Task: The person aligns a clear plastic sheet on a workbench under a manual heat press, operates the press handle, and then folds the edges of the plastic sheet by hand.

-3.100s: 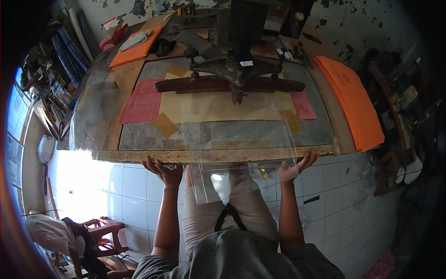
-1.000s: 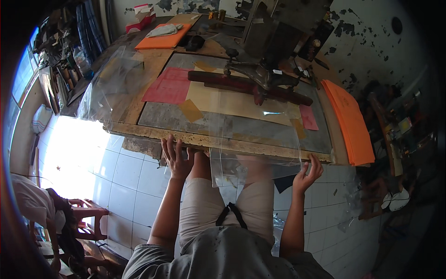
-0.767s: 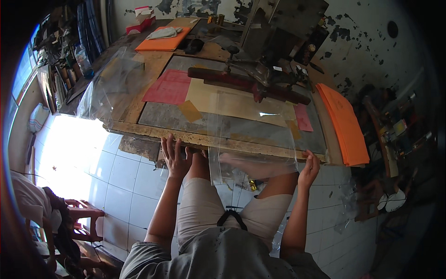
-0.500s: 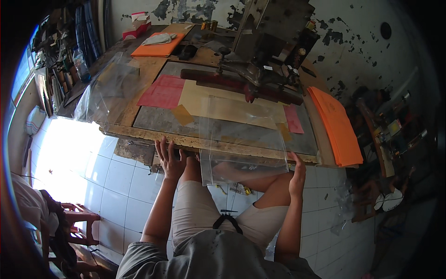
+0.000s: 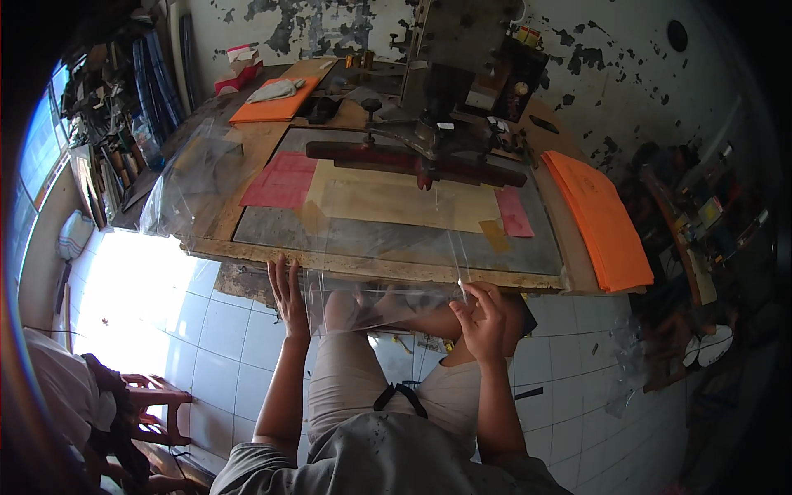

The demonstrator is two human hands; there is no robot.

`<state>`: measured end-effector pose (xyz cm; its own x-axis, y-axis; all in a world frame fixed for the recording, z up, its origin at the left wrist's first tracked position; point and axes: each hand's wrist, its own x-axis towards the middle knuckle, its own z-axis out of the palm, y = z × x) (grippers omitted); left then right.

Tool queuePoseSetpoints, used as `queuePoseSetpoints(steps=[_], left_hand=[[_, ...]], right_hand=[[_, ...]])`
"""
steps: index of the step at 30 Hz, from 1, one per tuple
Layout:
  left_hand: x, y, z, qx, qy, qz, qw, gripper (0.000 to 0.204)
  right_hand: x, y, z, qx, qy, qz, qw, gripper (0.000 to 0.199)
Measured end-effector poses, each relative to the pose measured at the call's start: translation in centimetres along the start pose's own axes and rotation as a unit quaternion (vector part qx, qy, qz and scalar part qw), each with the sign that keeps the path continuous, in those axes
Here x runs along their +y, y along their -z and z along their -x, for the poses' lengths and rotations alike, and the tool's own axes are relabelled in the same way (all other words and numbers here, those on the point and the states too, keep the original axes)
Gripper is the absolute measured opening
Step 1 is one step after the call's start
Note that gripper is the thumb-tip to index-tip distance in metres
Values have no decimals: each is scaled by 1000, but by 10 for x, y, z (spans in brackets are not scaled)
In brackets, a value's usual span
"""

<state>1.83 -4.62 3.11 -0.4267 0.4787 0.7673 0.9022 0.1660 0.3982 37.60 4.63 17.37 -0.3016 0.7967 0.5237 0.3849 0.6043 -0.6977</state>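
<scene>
A clear plastic bag (image 5: 379, 307) lies over the table's front edge, its near end hanging above my lap. My left hand (image 5: 289, 301) rests along the bag's left side, fingers stretched upward against the wooden edge. At the right side, my right hand (image 5: 483, 318) has its thumb and fingertips closed on the bag's edge. Beneath the far part of the bag is a cream sheet (image 5: 388, 198) on a grey plate (image 5: 528, 256). A pink sheet (image 5: 279, 179) shows at its left. Above them hangs a machine's dark red bar (image 5: 355, 154).
A stack of orange sheets (image 5: 598, 223) lies at the table's right. More clear plastic (image 5: 194, 177) is heaped at the left. Farther back are an orange pile (image 5: 264, 110) with a cloth (image 5: 276, 90) on it and a red box (image 5: 239, 73). A red stool (image 5: 157, 404) stands lower left.
The bag has shifted left across the plate. My right hand has moved left with its edge and its fingers have closed there. My left hand has moved slightly left.
</scene>
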Motion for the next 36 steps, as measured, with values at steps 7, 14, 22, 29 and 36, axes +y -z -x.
queuePoseSetpoints(steps=[7, 14, 22, 29, 36], left_hand=[[31, 58, -33, -69, -21, -7, 997, 73], [-2, 97, -76, -6, 83, -56, 995, 56], [73, 162, -246, 70, -47, 47, 995, 50], [223, 151, -506, 242, -390, 240, 855, 54], [476, 80, -557, 91, -464, 447, 759, 69]], right_hand=[[-6, -33, -15, 42, 60, 10, 997, 42], [-3, -16, -15, -1, 112, 47, 993, 52], [40, 31, 11, 63, 78, 178, 979, 56], [86, 27, 8, 52, 22, 214, 975, 62], [80, 27, 0, 46, 24, 228, 972, 55]])
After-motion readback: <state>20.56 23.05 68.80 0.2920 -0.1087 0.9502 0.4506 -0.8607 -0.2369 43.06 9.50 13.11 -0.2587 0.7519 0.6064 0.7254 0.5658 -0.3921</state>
